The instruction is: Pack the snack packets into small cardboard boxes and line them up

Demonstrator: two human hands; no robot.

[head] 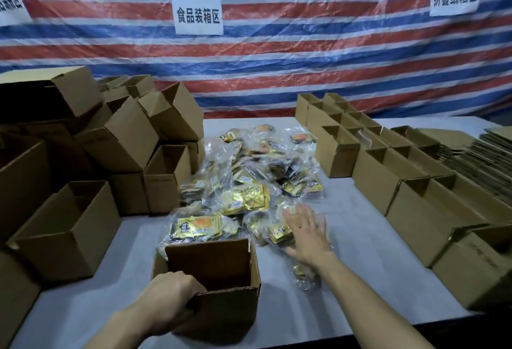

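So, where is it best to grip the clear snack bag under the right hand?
Probably its bulging middle, from above: the snack bag lies flat and loose on the table, and the open right hand is spread right over it.

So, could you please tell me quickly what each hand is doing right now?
Left hand: holding the open cardboard box by its near edge.
Right hand: open, fingers spread over the snack packets.

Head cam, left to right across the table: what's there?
Jumbled empty boxes → snack packet pile → lined-up open boxes → flattened cardboard stack. Skipped: near box gripped by left hand, right hand over the pile; both overlap it.
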